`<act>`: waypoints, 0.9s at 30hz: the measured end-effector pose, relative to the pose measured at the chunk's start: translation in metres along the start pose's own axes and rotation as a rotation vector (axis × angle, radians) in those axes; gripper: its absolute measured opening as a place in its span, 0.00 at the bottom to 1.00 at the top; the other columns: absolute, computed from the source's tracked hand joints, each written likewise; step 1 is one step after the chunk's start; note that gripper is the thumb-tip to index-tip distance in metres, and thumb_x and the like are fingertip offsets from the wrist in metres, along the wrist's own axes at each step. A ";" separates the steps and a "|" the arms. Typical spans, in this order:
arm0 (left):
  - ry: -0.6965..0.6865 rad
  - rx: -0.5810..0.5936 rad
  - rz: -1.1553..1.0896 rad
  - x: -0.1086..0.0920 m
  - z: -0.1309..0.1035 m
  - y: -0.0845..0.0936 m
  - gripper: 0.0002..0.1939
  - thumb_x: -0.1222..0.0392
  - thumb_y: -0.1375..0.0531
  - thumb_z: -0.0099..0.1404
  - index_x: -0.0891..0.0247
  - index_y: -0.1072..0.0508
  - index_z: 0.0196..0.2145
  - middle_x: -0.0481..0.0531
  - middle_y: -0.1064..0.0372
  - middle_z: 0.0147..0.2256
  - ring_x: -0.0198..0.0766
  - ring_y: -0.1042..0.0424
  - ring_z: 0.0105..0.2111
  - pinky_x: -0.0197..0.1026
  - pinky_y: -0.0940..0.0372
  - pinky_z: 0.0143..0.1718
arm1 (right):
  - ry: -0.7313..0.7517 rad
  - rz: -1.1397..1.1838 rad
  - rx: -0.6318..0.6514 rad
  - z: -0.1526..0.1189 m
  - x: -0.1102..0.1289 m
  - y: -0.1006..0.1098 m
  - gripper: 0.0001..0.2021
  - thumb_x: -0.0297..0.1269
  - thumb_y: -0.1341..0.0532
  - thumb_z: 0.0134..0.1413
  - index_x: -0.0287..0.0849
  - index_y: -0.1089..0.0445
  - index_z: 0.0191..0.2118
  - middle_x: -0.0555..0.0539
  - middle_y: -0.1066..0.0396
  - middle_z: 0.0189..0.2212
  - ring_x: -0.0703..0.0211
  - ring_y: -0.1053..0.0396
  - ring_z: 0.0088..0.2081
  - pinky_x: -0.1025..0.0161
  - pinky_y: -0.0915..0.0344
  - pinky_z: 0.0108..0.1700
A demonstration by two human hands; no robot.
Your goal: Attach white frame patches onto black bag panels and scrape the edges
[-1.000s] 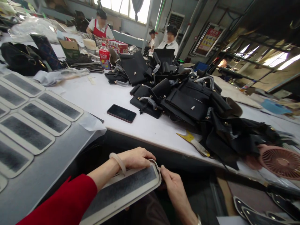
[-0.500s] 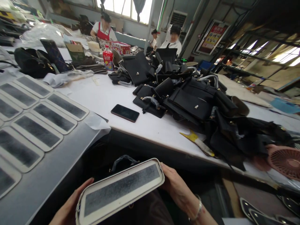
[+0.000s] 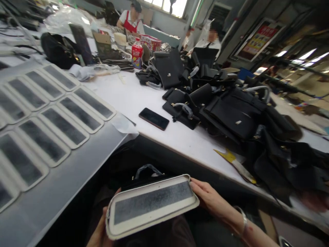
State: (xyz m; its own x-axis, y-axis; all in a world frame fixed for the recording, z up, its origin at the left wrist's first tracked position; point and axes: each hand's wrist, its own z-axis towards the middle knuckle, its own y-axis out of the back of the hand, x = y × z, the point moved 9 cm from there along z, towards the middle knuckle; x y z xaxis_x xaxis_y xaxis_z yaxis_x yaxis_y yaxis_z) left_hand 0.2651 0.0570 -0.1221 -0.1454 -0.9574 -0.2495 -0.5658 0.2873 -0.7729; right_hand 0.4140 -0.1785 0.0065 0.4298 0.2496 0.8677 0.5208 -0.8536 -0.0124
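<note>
Between my hands is a black handbag whose long cream base panel (image 3: 154, 200), rounded at the corners with a dark strip down its middle, faces up at me. My left hand (image 3: 100, 228) closes round its left end, its fingers partly hidden behind the edge. At the other end my right hand (image 3: 208, 195) grips the corner, thumb along the rim. A handle wrapped in clear plastic (image 3: 149, 168) shows just behind the panel. To the left, several similar cream panels (image 3: 64, 127) lie in rows on a grey board (image 3: 84, 168).
Ahead, a white table (image 3: 177, 145) bears a phone (image 3: 153, 118), a heap of black handbags (image 3: 231, 111) and a yellow-ended tool (image 3: 235, 163). A red bottle (image 3: 137, 53) stands farther back. People (image 3: 132, 20) sit beyond the table.
The view has swung left, so everything sits farther right. The bag stays in both my hands, and its panel is tilted a little less.
</note>
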 end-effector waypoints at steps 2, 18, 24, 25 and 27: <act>-0.049 0.040 -0.022 0.001 -0.001 -0.002 0.37 0.38 0.38 0.58 0.43 0.41 0.63 0.44 0.40 0.61 0.48 0.51 0.66 0.49 0.55 0.67 | -0.008 -0.139 -0.048 0.004 -0.003 0.010 0.26 0.56 0.39 0.55 0.43 0.26 0.52 0.44 0.25 0.43 0.51 0.29 0.41 0.58 0.32 0.46; -0.137 0.194 -0.063 -0.006 -0.008 -0.029 0.40 0.42 0.33 0.56 0.59 0.37 0.62 0.60 0.32 0.54 0.57 0.38 0.58 0.56 0.49 0.63 | 1.001 -1.034 0.120 -0.036 0.073 -0.194 0.12 0.27 0.45 0.63 0.46 0.33 0.49 0.46 0.32 0.45 0.59 0.32 0.45 0.65 0.34 0.48; -0.203 0.265 -0.080 -0.011 -0.013 -0.032 0.29 0.47 0.34 0.60 0.62 0.29 0.55 0.58 0.31 0.54 0.53 0.42 0.62 0.49 0.50 0.65 | 0.650 -1.206 0.277 -0.007 0.056 -0.229 0.10 0.25 0.41 0.59 0.46 0.29 0.43 0.48 0.32 0.42 0.56 0.32 0.43 0.62 0.35 0.46; -0.221 0.274 -0.071 -0.013 -0.014 -0.032 0.28 0.47 0.35 0.60 0.61 0.28 0.55 0.58 0.32 0.55 0.52 0.43 0.62 0.48 0.51 0.65 | 0.635 -1.227 0.291 -0.006 0.057 -0.230 0.10 0.26 0.41 0.59 0.45 0.28 0.43 0.48 0.32 0.42 0.57 0.32 0.43 0.63 0.36 0.46; -0.248 0.277 -0.039 -0.016 -0.015 -0.032 0.27 0.47 0.36 0.61 0.60 0.28 0.55 0.56 0.33 0.56 0.50 0.44 0.63 0.47 0.52 0.66 | 0.616 -1.268 0.315 -0.004 0.058 -0.232 0.07 0.26 0.40 0.59 0.44 0.27 0.40 0.48 0.32 0.41 0.58 0.31 0.43 0.64 0.36 0.45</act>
State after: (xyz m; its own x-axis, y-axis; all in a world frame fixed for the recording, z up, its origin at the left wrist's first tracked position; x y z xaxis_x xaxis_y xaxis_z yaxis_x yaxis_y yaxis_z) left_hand 0.2733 0.0629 -0.0850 0.0924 -0.9413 -0.3245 -0.3208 0.2804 -0.9047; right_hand 0.3150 0.0327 0.0618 -0.7742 0.4462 0.4488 0.4761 -0.0565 0.8775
